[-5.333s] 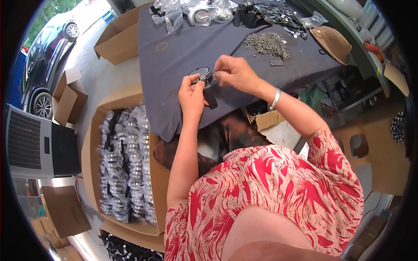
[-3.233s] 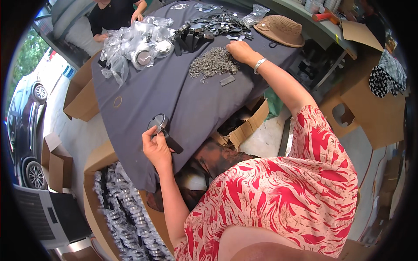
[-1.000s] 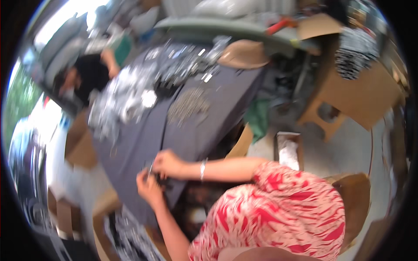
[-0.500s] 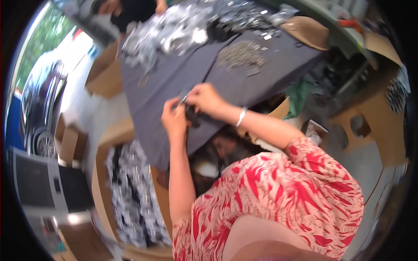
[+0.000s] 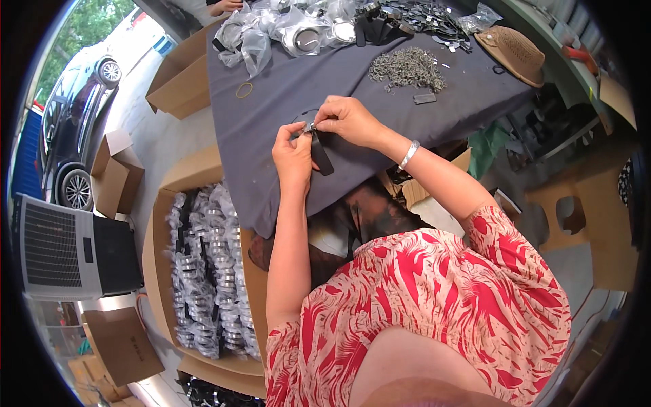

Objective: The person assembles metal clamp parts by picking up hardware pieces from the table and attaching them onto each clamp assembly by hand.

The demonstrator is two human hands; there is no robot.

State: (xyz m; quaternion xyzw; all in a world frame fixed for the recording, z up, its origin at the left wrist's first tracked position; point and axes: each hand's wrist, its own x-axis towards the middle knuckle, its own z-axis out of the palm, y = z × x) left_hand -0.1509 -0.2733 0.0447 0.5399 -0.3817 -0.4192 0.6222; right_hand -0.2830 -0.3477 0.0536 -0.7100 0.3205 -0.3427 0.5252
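My left hand [image 5: 293, 150] and my right hand [image 5: 347, 121] meet over the near edge of a table under a dark grey cloth [image 5: 285, 102]. Together they pinch a black strap with a small metal piece [image 5: 317, 144] at its upper end; the strap hangs down between the hands. A silver bangle sits on my right wrist. Farther back on the cloth lies a heap of small metal parts [image 5: 407, 68], with a small flat grey piece [image 5: 425, 98] next to it.
A cardboard box full of bagged straps [image 5: 203, 271] stands on the floor at my left. Bagged items [image 5: 285, 30] and black straps [image 5: 420, 13] crowd the table's far side, with a brown hat [image 5: 510, 49]. Another person's hand [image 5: 224, 5] shows at the top. Boxes and a car lie left.
My right hand reached out to the metal heap, then came back to my left hand. Both hands now hold the strap together at the table's near edge; the view has swung about.
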